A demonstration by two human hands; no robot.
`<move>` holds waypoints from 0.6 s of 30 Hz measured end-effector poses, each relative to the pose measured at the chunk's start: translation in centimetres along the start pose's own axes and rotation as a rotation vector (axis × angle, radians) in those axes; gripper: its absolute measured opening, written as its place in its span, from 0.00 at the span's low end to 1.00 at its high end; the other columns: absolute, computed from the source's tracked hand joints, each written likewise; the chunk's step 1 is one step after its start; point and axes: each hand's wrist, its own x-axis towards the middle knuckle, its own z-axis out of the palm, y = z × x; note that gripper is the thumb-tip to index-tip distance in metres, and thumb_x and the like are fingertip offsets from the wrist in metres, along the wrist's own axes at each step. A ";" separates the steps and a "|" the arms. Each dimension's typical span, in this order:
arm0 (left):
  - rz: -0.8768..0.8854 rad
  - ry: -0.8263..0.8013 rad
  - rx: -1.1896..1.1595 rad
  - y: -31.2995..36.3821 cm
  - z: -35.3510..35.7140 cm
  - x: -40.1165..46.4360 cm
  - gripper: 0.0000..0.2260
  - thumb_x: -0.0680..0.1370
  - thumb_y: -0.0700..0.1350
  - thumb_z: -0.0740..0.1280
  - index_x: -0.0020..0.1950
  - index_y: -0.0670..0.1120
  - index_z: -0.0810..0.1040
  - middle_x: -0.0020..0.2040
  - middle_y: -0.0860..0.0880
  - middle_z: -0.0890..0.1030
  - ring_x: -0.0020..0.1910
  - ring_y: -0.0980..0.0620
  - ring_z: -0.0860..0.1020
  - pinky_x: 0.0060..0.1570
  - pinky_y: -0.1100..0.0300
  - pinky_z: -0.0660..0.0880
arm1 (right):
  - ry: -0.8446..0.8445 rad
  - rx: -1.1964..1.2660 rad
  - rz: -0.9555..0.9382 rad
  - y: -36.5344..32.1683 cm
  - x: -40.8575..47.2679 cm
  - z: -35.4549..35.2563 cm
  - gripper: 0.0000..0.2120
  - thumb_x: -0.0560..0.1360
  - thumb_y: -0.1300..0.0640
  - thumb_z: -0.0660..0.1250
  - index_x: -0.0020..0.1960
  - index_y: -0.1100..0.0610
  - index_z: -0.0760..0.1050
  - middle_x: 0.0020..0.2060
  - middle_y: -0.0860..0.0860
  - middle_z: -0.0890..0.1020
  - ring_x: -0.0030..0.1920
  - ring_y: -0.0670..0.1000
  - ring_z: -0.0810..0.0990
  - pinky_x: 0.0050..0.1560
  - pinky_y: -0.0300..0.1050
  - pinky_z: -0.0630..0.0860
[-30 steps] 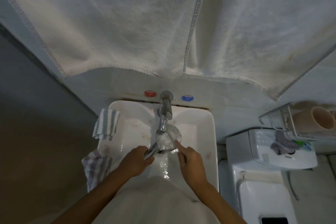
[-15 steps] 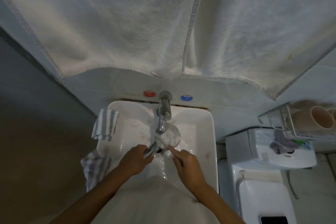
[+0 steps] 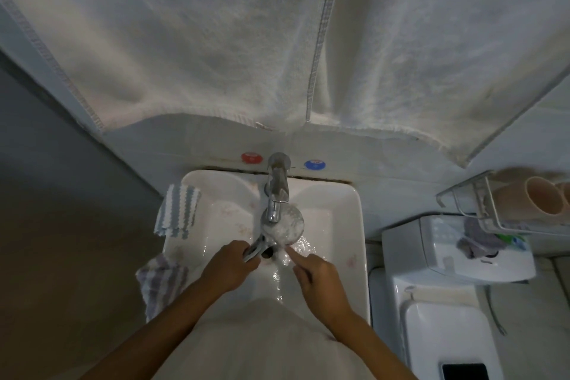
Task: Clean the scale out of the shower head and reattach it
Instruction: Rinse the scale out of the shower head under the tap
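Note:
A chrome shower head (image 3: 285, 224) with a round face is held over the white sink (image 3: 348, 213), right under the chrome tap (image 3: 277, 191). Water runs over its face and splashes into the basin. My left hand (image 3: 229, 267) is closed around its metal handle, low and left of the face. My right hand (image 3: 317, 279) is to the right, its index finger stretched out with the tip touching the lower edge of the face; I cannot tell whether it holds a small tool.
Two striped cloths (image 3: 178, 214) (image 3: 162, 278) hang on the sink's left rim. Red (image 3: 251, 157) and blue (image 3: 314, 164) tap knobs sit on the wall. Large white towels (image 3: 216, 40) hang overhead. A toilet (image 3: 444, 311) and a wire rack with cups (image 3: 505, 203) stand right.
My right hand's fingertip slid from the right side of the shower head's face down to its lower edge. The left hand kept its grip on the handle.

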 end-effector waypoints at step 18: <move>-0.031 0.036 -0.038 0.3 -0.1 1.0 0.12 0.75 0.51 0.68 0.36 0.45 0.73 0.34 0.48 0.75 0.28 0.55 0.71 0.27 0.62 0.65 | -0.050 -0.036 0.001 -0.4 -0.4 -0.3 0.24 0.77 0.63 0.64 0.69 0.43 0.71 0.32 0.50 0.74 0.33 0.49 0.72 0.35 0.40 0.67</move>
